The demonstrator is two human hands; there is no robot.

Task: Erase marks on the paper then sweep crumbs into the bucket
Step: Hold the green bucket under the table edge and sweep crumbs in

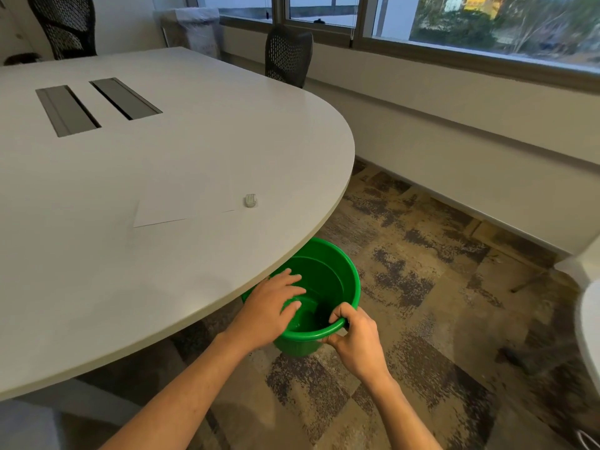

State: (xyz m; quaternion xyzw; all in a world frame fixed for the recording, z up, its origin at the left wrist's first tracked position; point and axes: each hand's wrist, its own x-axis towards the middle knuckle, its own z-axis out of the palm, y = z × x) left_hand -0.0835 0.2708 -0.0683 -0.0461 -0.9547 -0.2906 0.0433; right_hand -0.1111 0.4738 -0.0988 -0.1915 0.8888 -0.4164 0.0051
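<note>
Table point(130, 177) edge | right hand point(355, 344) grips bucket point(352, 280) rim | left hand point(271, 306) flat, open above

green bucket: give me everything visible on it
The green bucket looks like glossy moulded plastic, round, with a rolled rim and a stepped inner wall. It stands upright and looks empty. It sits on the patterned carpet, its far side tucked under the edge of the white table. The right hand grips the near rim, fingers curled over it and thumb outside. The left hand lies flat across the rim by the table edge.
</note>
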